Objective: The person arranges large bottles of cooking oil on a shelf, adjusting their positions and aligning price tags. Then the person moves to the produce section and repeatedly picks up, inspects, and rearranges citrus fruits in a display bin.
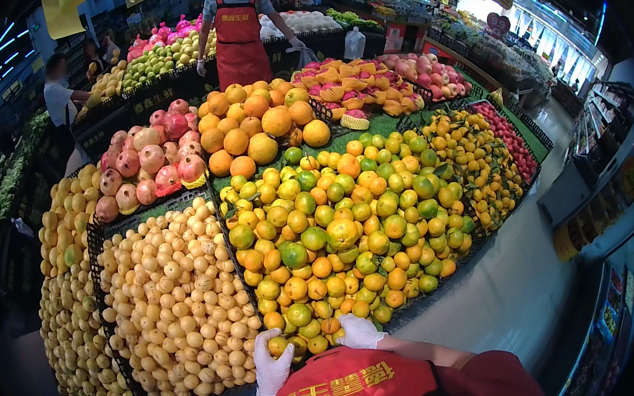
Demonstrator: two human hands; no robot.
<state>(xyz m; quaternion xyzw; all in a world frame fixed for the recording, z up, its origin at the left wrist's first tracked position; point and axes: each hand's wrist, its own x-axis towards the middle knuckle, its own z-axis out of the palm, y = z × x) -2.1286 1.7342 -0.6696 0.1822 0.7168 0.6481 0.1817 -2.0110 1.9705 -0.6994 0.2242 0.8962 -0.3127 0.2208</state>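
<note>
My left hand [273, 362], in a white glove, is at the near edge of the heap of green-orange mandarins [343, 232], its thumb and fingers around a yellow mandarin [278, 346]. My right hand [359, 332], gloved too, touches the mandarins at the same edge, a little to the right; its fingertips are partly hidden among the fruit, so whether it grips one cannot be told. Small pale-yellow striped melons [181, 302] fill the section left of the mandarins. Behind lie large oranges [260, 148] and pomegranates [151, 158].
A black plastic divider [235, 257] runs between melons and mandarins. Small leafy citrus [470, 154] and red fruit [506, 137] lie at the right. Net-wrapped dragon fruit [351, 89] sits farther back. Across the display stands a person in a red apron [240, 39]; another person [59, 91] is at the left.
</note>
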